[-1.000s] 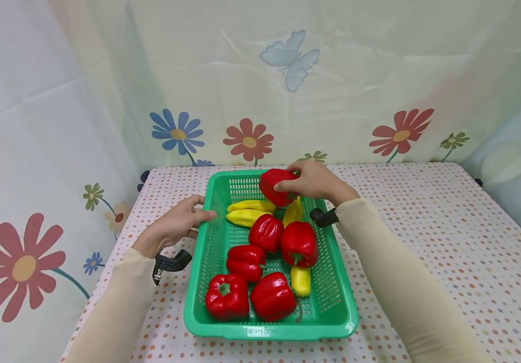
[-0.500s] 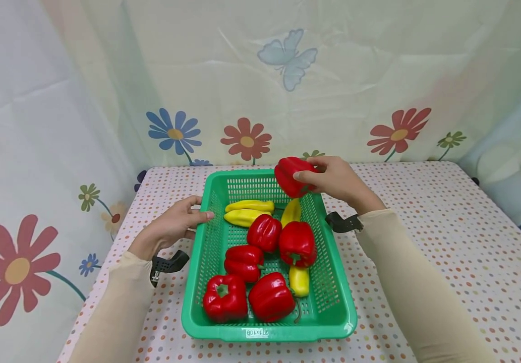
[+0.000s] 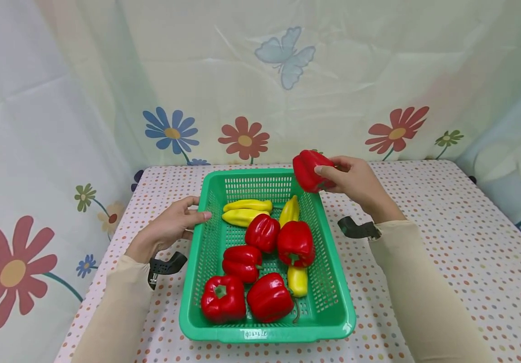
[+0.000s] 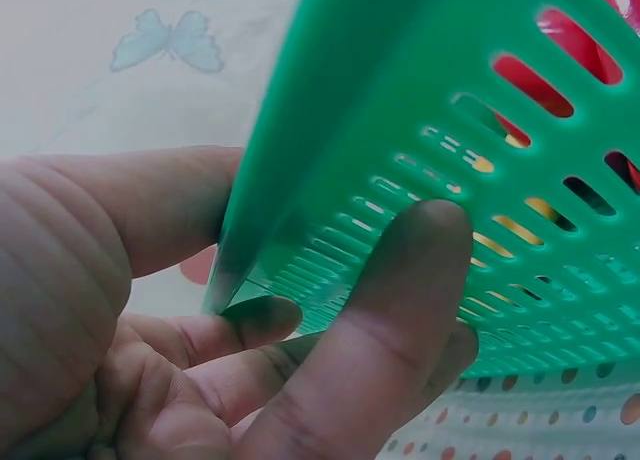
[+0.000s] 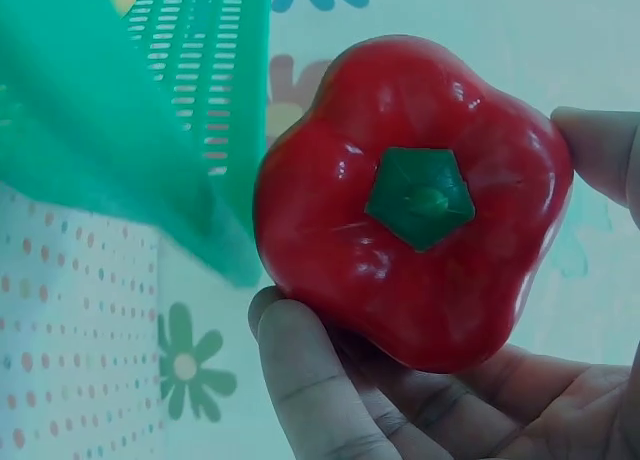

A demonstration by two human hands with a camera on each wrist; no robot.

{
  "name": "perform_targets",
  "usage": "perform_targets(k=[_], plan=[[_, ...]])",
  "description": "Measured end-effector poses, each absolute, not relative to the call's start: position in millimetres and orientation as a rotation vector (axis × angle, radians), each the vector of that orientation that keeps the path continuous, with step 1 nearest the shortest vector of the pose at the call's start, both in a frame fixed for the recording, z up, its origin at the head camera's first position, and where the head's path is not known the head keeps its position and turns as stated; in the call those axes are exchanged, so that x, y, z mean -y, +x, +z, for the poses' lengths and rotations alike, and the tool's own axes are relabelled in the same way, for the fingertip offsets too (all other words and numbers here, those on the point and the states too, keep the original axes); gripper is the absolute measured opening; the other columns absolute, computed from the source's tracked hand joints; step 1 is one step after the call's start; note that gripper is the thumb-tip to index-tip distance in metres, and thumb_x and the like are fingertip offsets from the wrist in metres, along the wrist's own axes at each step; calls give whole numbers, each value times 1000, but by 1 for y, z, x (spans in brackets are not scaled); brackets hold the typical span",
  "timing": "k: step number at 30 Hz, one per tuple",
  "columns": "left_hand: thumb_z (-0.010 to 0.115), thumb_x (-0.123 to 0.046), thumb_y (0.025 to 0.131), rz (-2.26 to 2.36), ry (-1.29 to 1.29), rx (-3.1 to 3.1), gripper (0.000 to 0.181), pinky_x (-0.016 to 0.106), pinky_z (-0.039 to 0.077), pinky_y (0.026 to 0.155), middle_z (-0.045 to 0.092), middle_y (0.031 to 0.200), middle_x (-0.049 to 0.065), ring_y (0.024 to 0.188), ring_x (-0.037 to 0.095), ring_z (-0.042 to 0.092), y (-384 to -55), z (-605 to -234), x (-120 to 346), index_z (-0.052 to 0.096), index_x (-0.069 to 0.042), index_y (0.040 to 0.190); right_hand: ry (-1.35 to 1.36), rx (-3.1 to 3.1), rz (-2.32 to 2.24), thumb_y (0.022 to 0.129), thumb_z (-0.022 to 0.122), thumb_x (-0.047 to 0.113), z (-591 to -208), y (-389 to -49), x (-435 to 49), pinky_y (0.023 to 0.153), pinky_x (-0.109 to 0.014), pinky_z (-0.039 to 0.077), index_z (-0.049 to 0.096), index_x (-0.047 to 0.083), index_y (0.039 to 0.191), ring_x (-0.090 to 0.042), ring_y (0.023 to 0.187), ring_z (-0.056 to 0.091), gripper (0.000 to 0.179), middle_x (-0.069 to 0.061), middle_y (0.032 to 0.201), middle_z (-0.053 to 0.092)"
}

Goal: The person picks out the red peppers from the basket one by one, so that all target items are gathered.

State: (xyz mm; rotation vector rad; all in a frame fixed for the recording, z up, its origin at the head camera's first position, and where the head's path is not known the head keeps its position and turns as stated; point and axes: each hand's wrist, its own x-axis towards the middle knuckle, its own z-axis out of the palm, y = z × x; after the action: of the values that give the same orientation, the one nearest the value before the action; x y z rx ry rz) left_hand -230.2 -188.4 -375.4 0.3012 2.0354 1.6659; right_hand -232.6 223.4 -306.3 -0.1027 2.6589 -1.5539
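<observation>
Green basket [image 3: 307, 334] sits on the dotted table [image 3: 442, 222]. Near end of basket: two red peppers, one in the left corner [image 3: 223, 300] stem up, one [image 3: 270, 297] just right of it. Basket middle: red pepper [image 3: 241, 263] on the left, another [image 3: 262, 233] at center, a third [image 3: 295, 244] on the right, a yellow pepper [image 3: 297, 282] partly hidden at its near side. Left hand [image 3: 171, 223] grips basket's left rim, thumb over the edge. Basket's far half: two yellow peppers [image 3: 245, 212] side by side on the left, one more [image 3: 289, 212] on the right. Right hand [image 3: 355, 181] holds a red bell pepper [image 3: 310, 170] between thumb and fingers, raised at basket's far right corner; can't tell if it's clear of the rim. Behind basket: flowered curtain [image 3: 333, 101].
</observation>
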Motion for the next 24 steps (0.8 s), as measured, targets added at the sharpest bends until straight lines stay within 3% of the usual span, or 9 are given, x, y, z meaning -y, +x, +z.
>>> perform_targets(k=[4, 13, 18, 24], plan=[[60, -17, 107, 1672, 305, -2035, 51, 51, 65, 78, 68, 124, 31, 90, 30, 78, -230, -375, 188, 36, 5, 146, -63, -2675, -1576, 101, 66, 45, -312, -230, -232, 80, -19, 60, 48, 1, 151, -39, 120, 60, 69, -23, 142, 56], [59, -17, 108, 1678, 312, -2035, 54, 51, 65, 80, 68, 125, 30, 92, 29, 78, -229, -377, 190, 33, 5, 149, 2, -2645, -1652, 103, 62, 47, -323, -226, -246, 87, -27, 62, 49, 0, 150, -38, 115, 62, 68, -24, 144, 54], [60, -17, 107, 1687, 321, -2027, 54, 51, 65, 79, 69, 123, 29, 91, 29, 78, -230, -378, 190, 33, 6, 148, 56, -2642, -1672, 103, 62, 49, -330, -224, -252, 82, -22, 61, 48, 0, 151, -39, 116, 62, 71, -25, 145, 54], [60, -17, 107, 1689, 325, -2022, 52, 51, 65, 79, 70, 123, 30, 90, 29, 78, -230, -379, 191, 34, 6, 146, 97, -2628, -1718, 102, 61, 51, -339, -222, -257, 81, -20, 61, 49, -1, 151, -21, 104, 67, 72, -24, 142, 56]])
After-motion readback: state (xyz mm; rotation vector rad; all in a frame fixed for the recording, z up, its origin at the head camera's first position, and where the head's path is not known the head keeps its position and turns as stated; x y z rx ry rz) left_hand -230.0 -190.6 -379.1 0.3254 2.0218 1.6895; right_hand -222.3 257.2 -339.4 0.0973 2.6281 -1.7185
